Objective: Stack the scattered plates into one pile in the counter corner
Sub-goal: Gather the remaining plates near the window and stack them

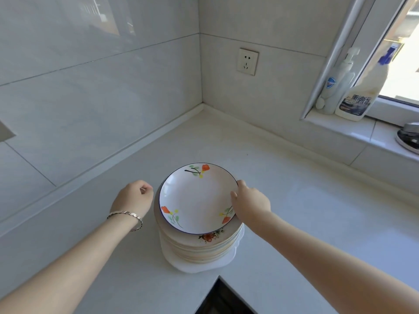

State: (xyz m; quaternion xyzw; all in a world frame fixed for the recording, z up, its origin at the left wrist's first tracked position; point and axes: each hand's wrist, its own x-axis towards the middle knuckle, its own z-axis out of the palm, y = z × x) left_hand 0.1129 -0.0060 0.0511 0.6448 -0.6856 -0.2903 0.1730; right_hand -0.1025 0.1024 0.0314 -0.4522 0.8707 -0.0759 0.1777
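A tall pile of plates (199,245) is standing on the white desk (294,211), near its front edge and well apart from the corner (202,105) where the two tiled walls meet. The top plate (197,198), white with a blue rim and orange flowers, is sitting level on the pile. The right hand (250,203) is resting on that plate's right rim, its fingers (235,193) curled over the edge and grasping it. The left hand (133,197) is hovering just beside the pile's left side, fingers loosely clenched, holding nothing and apart from the plates. No other loose plates are showing.

Judgement: stacking is looking complete; placement is not. The corner is lying straight ahead of the hands, beyond the pile, so the coming move is calling for a push or carry away from the person. Both hands are flanking the pile evenly; only the right is in contact. A tall pile is risking a topple if pushed from the top.
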